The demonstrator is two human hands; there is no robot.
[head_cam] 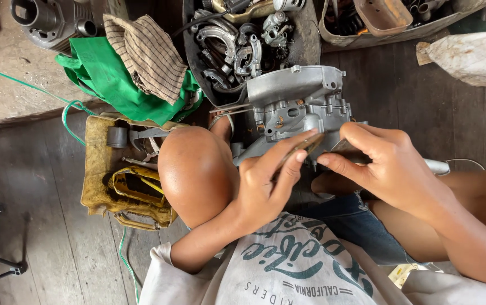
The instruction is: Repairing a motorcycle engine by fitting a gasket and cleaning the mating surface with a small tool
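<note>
A grey metal engine casing [296, 99] stands on the floor between my knees. My left hand [265, 178] pinches a thin brownish flat piece [305, 146] between thumb and fingers against the casing's near side. My right hand [387, 164] grips a small dark flat piece [345, 148] beside it, fingertips touching the casing. My left knee [195, 172] rises in front of the casing's left side and hides part of it.
A dark tub [195, 62] of metal engine parts sits behind the casing. Left of it lie a green bag [107, 79] and checked cloth [149, 53]. A cut yellow container [99, 169] with tools stands by my left knee. A grey cylinder part [45, 20] rests far left.
</note>
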